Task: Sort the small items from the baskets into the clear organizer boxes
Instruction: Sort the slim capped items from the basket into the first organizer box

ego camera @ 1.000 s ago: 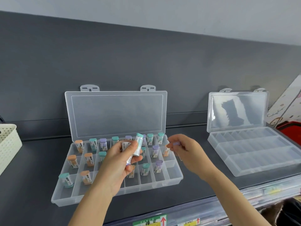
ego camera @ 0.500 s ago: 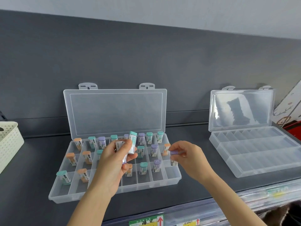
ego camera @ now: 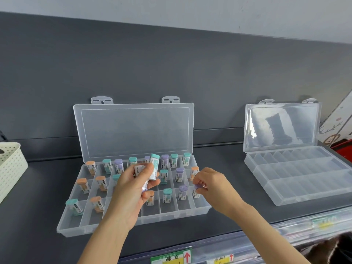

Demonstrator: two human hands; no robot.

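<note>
A clear organizer box [ego camera: 72, 225] lies open on the dark shelf, its compartments holding several small erasers with orange, teal and purple ends. My left hand [ego camera: 131, 193] hovers over its middle and grips a few erasers, a teal-ended one [ego camera: 154, 166] sticking up on top. My right hand [ego camera: 213, 189] pinches a purple-ended eraser [ego camera: 197, 189] standing in the front right corner compartment. A second clear organizer box [ego camera: 297, 187] sits open to the right with nothing in it.
The corner of a cream perforated basket [ego camera: 10, 168] shows at the left edge. Both box lids lean against the dark back panel. Price labels run along the shelf's front edge. Red and patterned items sit at the far right.
My right hand has lowered the purple-ended eraser from above the box's right side down into the front right compartment. My left hand stays over the box with its erasers.
</note>
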